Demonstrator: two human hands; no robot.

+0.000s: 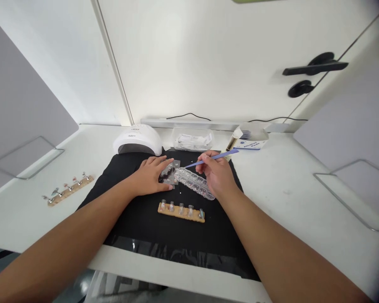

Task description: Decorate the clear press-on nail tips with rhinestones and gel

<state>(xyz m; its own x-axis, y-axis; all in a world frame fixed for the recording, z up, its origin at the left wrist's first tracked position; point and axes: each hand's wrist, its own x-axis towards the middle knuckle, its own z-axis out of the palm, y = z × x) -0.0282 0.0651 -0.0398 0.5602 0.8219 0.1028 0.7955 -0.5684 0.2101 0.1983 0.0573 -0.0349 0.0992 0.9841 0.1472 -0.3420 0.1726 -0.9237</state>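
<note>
My left hand (152,174) lies palm down on the black mat with its fingers spread, the thumb and forefinger on a small clear packet (168,171) with dark contents. In my right hand (216,171) are slim purple tweezers (221,155), pinched between thumb and fingers. Their pointed tip is over the far left end of a clear compartment case (192,184), which holds small pieces. The case lies between my hands, its right end beside my right hand. Nearer to me, a wooden strip (180,212) carries several clear and decorated nail tips standing upright.
Beneath everything lies the black mat (139,223). Behind it stand a white nail lamp (137,139), a clear tray (192,139) of packets, a gold tube (231,144) and an alcohol pads box (251,144). Another strip of nail tips (71,190) is at left.
</note>
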